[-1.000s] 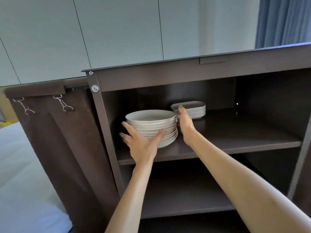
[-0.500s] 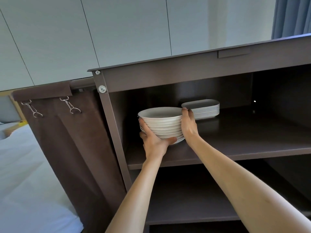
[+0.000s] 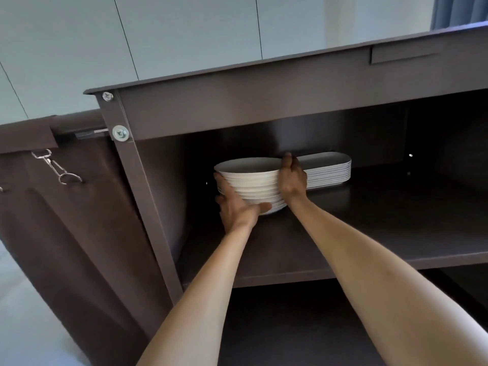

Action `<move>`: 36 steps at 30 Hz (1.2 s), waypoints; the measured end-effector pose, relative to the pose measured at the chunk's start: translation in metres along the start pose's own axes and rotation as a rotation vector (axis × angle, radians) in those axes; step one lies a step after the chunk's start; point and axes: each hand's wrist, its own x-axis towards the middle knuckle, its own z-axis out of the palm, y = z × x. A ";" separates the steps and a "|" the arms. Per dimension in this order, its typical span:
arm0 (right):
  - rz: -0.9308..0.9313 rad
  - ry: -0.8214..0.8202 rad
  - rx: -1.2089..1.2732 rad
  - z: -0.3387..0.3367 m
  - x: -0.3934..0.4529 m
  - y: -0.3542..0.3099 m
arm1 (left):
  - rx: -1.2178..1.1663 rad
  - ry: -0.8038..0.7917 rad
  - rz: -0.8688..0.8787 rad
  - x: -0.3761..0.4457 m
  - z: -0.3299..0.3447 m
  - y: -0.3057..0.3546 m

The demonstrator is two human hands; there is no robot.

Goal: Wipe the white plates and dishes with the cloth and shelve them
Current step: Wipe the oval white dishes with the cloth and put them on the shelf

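**Currently: Both Hands Grip the Plate Stack on the Upper Shelf**

The dark brown cabinet [image 3: 264, 112] fills most of the view. Its front is open, and two levels are visible. The upper shelf [image 3: 369, 233] runs across the full width; a lower shelf [image 3: 303, 326] lies in shadow beneath it. A brown fabric panel [image 3: 79, 233] hangs at the left side of the frame, with metal clips [image 3: 56, 167] attached near its top edge. Pale wall panels [image 3: 184, 35] stand behind the cabinet.

The stack of round white plates [image 3: 250, 180] is on the left part of the upper shelf, well inside the opening. Whether its base rests on the shelf or is raised just clear cannot be told. A second stack of oblong white dishes [image 3: 330, 170] stands on the same shelf, just behind and to the right of the round stack.

The left hand [image 3: 235, 204] cups the round stack from the lower left, fingers curled up its side and thumb under the front edge. The right hand [image 3: 291, 178] clasps the stack's right side, fingers wrapped round the rims and reaching the top plate.
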 end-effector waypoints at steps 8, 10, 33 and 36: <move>-0.238 0.045 -0.175 0.029 0.020 0.004 | -0.093 0.011 0.015 0.034 0.015 -0.006; -0.230 -0.046 -0.165 0.031 0.027 0.002 | -0.091 0.017 0.013 0.042 0.020 -0.005; -0.145 -0.080 -0.223 0.041 0.052 0.002 | 0.065 0.055 0.233 0.076 0.022 -0.018; -0.137 -0.039 -0.210 0.044 0.048 -0.001 | 0.065 0.063 0.223 0.073 0.020 -0.019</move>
